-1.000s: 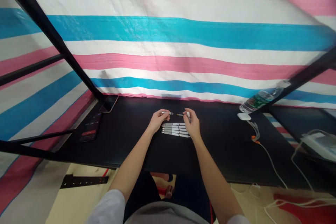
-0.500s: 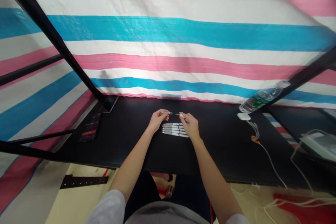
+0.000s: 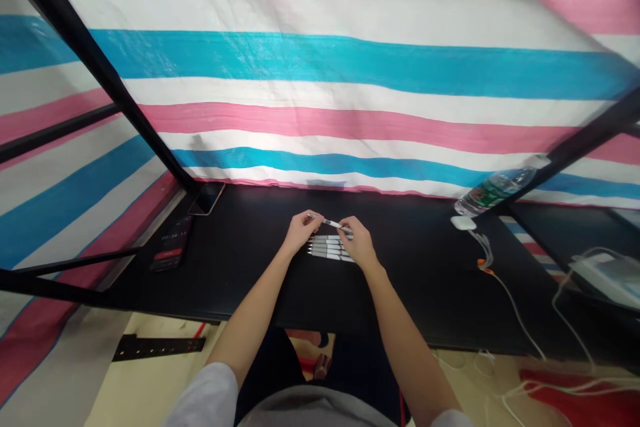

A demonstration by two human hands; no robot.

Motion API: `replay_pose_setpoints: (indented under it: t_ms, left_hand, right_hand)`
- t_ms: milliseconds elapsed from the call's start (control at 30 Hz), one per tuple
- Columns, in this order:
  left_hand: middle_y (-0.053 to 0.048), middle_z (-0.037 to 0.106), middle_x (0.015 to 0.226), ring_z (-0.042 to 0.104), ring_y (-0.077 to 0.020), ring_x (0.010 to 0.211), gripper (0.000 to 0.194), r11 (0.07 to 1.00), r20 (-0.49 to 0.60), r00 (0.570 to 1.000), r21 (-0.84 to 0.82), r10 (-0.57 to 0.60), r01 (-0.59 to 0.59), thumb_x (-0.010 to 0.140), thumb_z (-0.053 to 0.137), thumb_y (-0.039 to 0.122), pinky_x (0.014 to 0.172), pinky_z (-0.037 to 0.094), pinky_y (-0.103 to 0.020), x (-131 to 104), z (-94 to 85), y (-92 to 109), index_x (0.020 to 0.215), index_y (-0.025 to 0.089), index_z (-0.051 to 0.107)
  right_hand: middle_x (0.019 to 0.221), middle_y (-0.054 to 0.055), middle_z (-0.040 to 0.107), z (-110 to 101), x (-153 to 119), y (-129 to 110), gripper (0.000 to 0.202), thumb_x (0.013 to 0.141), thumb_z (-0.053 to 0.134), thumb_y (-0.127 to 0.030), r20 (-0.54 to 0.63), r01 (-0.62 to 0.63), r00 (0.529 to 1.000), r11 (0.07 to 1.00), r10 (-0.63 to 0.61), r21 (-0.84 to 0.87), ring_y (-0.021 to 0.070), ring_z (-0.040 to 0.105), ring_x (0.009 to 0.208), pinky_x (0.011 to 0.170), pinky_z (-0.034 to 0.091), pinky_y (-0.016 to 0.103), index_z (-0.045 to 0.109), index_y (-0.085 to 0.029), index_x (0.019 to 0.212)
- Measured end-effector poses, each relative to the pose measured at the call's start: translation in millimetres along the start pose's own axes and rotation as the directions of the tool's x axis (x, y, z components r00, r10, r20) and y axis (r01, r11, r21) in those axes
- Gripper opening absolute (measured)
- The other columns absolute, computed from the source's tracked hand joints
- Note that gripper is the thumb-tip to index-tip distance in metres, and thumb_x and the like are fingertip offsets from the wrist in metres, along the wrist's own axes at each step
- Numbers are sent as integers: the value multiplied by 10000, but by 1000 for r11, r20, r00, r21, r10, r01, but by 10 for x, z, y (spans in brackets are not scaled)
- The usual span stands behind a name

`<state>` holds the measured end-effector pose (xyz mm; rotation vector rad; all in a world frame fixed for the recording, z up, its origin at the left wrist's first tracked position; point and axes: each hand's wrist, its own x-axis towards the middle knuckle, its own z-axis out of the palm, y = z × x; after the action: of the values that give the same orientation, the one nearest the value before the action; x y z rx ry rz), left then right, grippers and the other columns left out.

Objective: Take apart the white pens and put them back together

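A white and grey pen (image 3: 332, 223) is held between my two hands over the black table, slanting down to the right. My left hand (image 3: 302, 230) pinches its left end, and my right hand (image 3: 357, 240) has its fingers closed round the right end. The two halves look joined, or touching, at the middle. Just below, several white pens (image 3: 327, 251) lie side by side in a row, their tips to the left. My right hand is close over their right ends.
At the left of the black table (image 3: 240, 280) lie a phone (image 3: 207, 199) and another phone with a lit timer (image 3: 171, 243). A water bottle (image 3: 493, 192), a white charger (image 3: 463, 223) and cables are at the right. Striped sheeting hangs behind.
The two pen parts, apart before with a gap between them, have come together into one line. My right hand has moved slightly left and down.
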<state>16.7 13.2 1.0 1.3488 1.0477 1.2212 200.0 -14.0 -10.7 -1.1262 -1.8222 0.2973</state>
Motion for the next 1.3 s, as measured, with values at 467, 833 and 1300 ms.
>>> replay_pose_setpoints:
  t_ms: [467,833,1300]
  left_hand:
    - [8,585,624,525,-97,571,314,973,-8,998,-221,-70,66,697,755,412,598,437,-252,28,3,-33,813,131,678]
    - [-27,666,738,605,-115,661,349,964,85,989,-227,-120,137,651,806,343,659,459,-251,20,-42,-52,913,138,702]
    - [-4,595,619,506,-83,523,329,979,-69,994,-192,-82,67,694,758,441,518,405,-231,42,-39,-10,729,135,642]
  right_hand:
    - [941,51,635,-33,67,54,305,799,638,-399,-45,-291,935,836,351,466,137,618,701,604,524,270,691,-203,1027]
    - [499,-28,606,-14,74,80,327,714,727,-462,32,-455,810,592,586,665,104,503,375,408,406,231,637,-164,813]
    - [550,-7,634,-9,85,122,336,704,730,-478,-47,-419,789,592,613,688,138,598,449,446,511,265,622,-173,796]
